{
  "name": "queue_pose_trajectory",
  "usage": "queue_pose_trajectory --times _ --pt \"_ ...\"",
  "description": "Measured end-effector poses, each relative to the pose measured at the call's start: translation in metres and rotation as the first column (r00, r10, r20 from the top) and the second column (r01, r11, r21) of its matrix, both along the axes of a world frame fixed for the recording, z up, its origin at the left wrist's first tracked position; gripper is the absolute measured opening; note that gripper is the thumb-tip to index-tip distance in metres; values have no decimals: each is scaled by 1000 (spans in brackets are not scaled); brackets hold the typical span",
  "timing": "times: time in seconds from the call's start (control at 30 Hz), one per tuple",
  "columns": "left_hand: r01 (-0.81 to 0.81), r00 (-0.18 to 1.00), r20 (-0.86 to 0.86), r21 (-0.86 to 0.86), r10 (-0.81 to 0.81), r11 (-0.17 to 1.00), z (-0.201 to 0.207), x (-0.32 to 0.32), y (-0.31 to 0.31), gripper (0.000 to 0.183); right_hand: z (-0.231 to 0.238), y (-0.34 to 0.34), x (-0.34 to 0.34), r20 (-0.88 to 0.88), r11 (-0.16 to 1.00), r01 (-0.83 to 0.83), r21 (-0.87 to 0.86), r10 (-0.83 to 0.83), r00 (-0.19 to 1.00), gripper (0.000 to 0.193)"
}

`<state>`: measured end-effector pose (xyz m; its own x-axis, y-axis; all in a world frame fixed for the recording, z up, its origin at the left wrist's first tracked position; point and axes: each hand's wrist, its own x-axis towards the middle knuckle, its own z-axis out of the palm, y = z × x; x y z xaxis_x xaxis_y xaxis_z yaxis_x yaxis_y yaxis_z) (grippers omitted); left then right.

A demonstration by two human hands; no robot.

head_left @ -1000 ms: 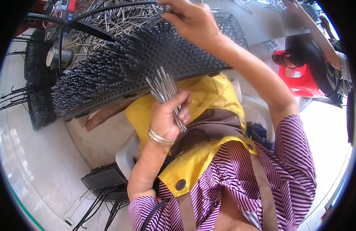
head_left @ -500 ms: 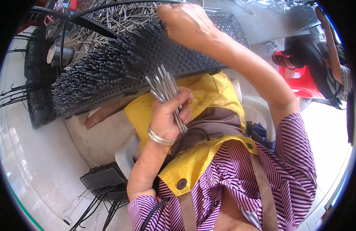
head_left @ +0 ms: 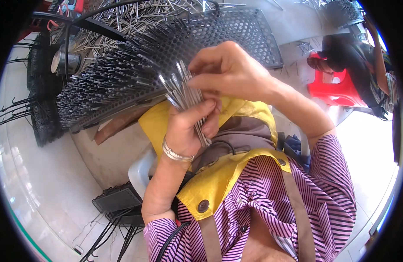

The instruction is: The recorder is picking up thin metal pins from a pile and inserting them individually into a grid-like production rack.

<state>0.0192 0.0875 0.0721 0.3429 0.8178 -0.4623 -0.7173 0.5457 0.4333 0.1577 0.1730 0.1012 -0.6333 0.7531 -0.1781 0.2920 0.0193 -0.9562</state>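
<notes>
Right hand [head_left: 230, 72] has come back from the perforated rack [head_left: 236, 35], now pinching rods in the bundle [head_left: 188, 98] that the left hand [head_left: 192, 126] grips.

left hand [head_left: 190, 126] gripping metal pins [head_left: 186, 98], right hand [head_left: 230, 72] pinching

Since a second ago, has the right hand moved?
Yes. The right hand came back from the perforated black rack toward the body, onto the metal pins in the left hand.
</notes>
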Motion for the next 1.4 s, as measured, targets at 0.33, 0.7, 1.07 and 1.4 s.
queue_pose_trajectory --times 0.33,0.7,1.07,1.4 --pt "116 991 -75 46 -113 992 4 3 -3 16 -2 -9 9 -7 974 84 -212 -87 996 21" --pt "20 991 -134 52 -13 998 -1 6 -8 26 -13 -11 18 -194 918 229 -325 -302 934 17" --pt "15 972 -236 23 -10 1000 0 9 -7 21 -7 -8 25 -155 936 195 -293 -248 956 12" --pt "-81 971 -230 -75 62 994 -14 4 -9 17 -24 64 58 -472 797 519 -309 -602 644 6"
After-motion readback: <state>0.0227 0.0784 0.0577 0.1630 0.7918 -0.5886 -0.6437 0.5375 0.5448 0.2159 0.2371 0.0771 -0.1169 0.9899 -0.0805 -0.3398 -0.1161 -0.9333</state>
